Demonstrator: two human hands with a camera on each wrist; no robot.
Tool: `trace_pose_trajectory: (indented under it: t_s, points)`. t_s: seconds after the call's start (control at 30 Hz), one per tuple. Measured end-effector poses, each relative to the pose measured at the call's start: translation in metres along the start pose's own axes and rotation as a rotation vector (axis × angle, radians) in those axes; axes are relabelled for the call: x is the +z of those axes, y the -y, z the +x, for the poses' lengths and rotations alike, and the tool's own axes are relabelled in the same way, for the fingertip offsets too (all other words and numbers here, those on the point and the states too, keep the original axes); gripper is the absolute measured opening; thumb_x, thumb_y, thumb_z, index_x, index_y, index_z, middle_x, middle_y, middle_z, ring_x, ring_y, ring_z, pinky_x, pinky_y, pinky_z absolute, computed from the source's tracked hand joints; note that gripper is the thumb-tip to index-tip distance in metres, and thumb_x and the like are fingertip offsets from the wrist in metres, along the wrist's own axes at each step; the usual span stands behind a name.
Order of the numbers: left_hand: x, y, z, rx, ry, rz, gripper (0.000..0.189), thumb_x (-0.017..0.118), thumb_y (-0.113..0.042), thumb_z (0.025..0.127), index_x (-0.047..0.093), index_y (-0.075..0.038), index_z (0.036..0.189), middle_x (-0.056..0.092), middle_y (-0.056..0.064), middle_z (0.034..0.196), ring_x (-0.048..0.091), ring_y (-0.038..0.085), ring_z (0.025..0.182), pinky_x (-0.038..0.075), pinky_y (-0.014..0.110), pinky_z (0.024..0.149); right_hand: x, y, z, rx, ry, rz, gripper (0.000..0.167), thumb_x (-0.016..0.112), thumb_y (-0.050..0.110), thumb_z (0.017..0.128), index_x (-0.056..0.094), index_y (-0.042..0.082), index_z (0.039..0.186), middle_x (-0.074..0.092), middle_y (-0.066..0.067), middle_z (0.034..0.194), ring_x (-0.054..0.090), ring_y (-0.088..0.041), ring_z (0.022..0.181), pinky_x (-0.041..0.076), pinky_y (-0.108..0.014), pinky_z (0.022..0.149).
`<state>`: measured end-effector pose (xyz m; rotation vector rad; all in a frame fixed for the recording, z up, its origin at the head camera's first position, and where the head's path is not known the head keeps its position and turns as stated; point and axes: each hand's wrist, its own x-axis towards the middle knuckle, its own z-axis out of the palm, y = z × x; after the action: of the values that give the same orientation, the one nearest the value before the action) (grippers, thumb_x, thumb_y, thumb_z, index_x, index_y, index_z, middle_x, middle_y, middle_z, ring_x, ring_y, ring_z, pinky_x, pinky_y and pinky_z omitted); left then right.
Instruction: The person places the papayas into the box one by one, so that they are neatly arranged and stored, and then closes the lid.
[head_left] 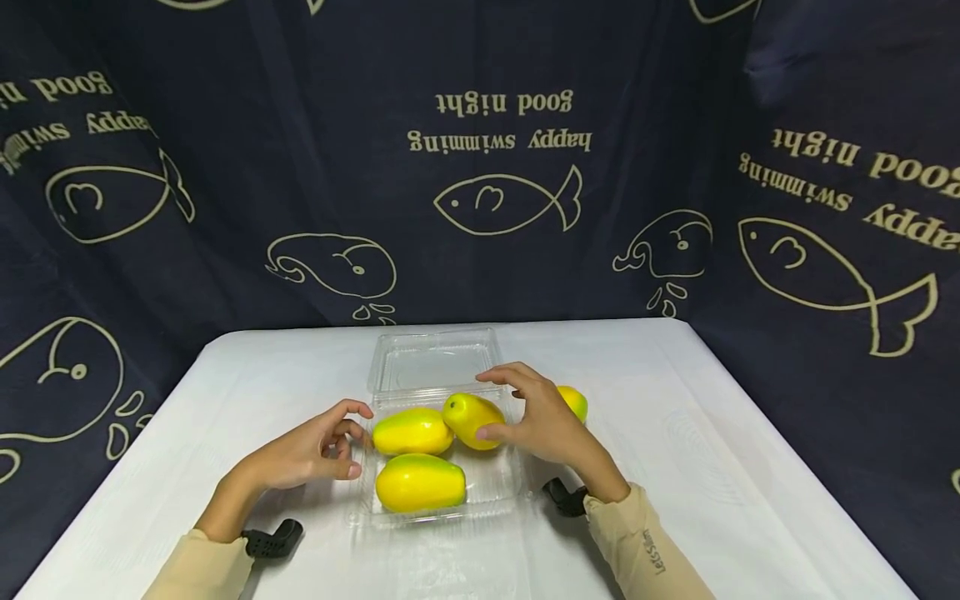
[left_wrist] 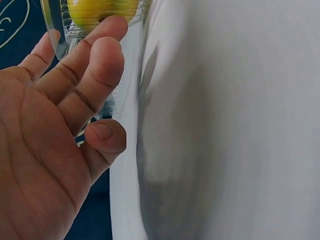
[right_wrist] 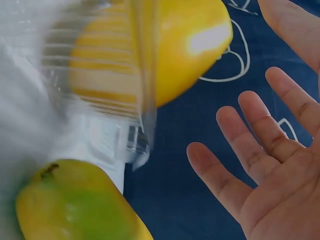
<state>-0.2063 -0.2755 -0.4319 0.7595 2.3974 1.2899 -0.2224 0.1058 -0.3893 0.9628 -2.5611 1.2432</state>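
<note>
A clear hinged plastic box [head_left: 491, 492] lies with its lid [head_left: 435, 358] folded back. Inside are a yellow-green papaya-like fruit [head_left: 411, 432] at back left, another fruit [head_left: 420, 485] in front of it, and a third fruit [head_left: 471, 419] at back right, lying aslant against the first. My left hand [head_left: 315, 450] is beside the box's left wall, fingers loosely bent and holding nothing; whether a fingertip touches the wall I cannot tell. My right hand [head_left: 543, 417] hovers at the right wall; in the right wrist view its fingers [right_wrist: 232, 135] are spread apart from the fruit.
A fourth fruit [head_left: 573, 402] lies on the white-covered table [head_left: 675, 467] outside the box, partly hidden behind the right hand. Dark blue curtains [head_left: 495, 275] with fish drawings hang around the back and sides. Black wrist cameras [head_left: 273, 539] are worn under both wrists.
</note>
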Motion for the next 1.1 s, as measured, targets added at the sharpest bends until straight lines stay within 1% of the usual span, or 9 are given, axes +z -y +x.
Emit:
trace_pose_trajectory:
  t_s: [0.17, 0.3, 0.4, 0.57, 0.77, 0.97, 1.1]
  points:
    - [0.0, -0.001, 0.001, -0.003, 0.005, -0.007, 0.067, 0.076, -0.019, 0.088, 0.036, -0.012, 0.141, 0.063, 0.018, 0.115, 0.061, 0.021, 0.073, 0.05, 0.028, 0.066, -0.013, -0.002, -0.001, 0.003, -0.032, -0.033, 0.064, 0.089, 0.032, 0.075, 0.061, 0.023, 0.133, 0.061, 0.006, 0.132, 0.057, -0.019, 0.123, 0.051, -0.048, 0.098]
    - [0.0, -0.001, 0.001, -0.006, 0.004, -0.007, 0.068, 0.076, -0.018, 0.088, 0.035, -0.012, 0.142, 0.063, 0.017, 0.115, 0.061, 0.021, 0.073, 0.05, 0.028, 0.067, -0.028, -0.006, -0.003, 0.032, -0.066, -0.06, 0.064, 0.088, 0.033, 0.077, 0.061, 0.023, 0.134, 0.059, 0.006, 0.133, 0.057, -0.019, 0.124, 0.051, -0.044, 0.099]
    - [0.0, -0.002, 0.001, -0.005, 0.003, 0.0, 0.067, 0.076, -0.016, 0.088, 0.035, -0.012, 0.142, 0.064, 0.016, 0.116, 0.061, 0.021, 0.073, 0.05, 0.028, 0.067, -0.038, -0.009, -0.005, 0.06, -0.084, -0.054, 0.064, 0.087, 0.033, 0.078, 0.06, 0.024, 0.134, 0.059, 0.005, 0.134, 0.057, -0.02, 0.126, 0.052, -0.044, 0.1]
    - [0.0, -0.002, 0.001, 0.001, 0.001, 0.012, 0.067, 0.075, -0.015, 0.088, 0.036, -0.01, 0.141, 0.064, 0.017, 0.114, 0.061, 0.018, 0.073, 0.05, 0.028, 0.067, -0.052, -0.012, -0.007, 0.071, -0.107, -0.027, 0.064, 0.088, 0.031, 0.077, 0.06, 0.023, 0.135, 0.06, 0.004, 0.134, 0.057, -0.022, 0.126, 0.051, -0.046, 0.101]
    - [0.0, -0.002, 0.001, 0.028, 0.002, 0.009, 0.067, 0.075, -0.015, 0.088, 0.035, -0.006, 0.14, 0.063, 0.021, 0.113, 0.06, 0.019, 0.072, 0.049, 0.028, 0.065, -0.063, -0.021, -0.011, 0.083, -0.131, 0.007, 0.065, 0.088, 0.028, 0.078, 0.059, 0.021, 0.136, 0.06, 0.002, 0.136, 0.057, -0.024, 0.127, 0.05, -0.048, 0.102]
    - [0.0, -0.002, 0.0, 0.004, 0.002, 0.0, 0.067, 0.076, -0.014, 0.087, 0.035, -0.009, 0.141, 0.063, 0.018, 0.114, 0.061, 0.019, 0.073, 0.05, 0.029, 0.067, -0.071, -0.036, -0.015, 0.1, -0.157, 0.024, 0.064, 0.088, 0.026, 0.078, 0.059, 0.02, 0.135, 0.061, -0.003, 0.137, 0.057, -0.023, 0.126, 0.049, -0.047, 0.103]
    - [-0.001, -0.001, 0.0, 0.0, 0.004, 0.0, 0.068, 0.076, -0.015, 0.088, 0.035, -0.01, 0.141, 0.063, 0.017, 0.115, 0.061, 0.02, 0.073, 0.05, 0.029, 0.067, -0.076, -0.046, -0.017, 0.127, -0.159, 0.019, 0.063, 0.087, 0.028, 0.078, 0.06, 0.019, 0.134, 0.061, -0.002, 0.136, 0.057, -0.025, 0.126, 0.049, -0.049, 0.103]
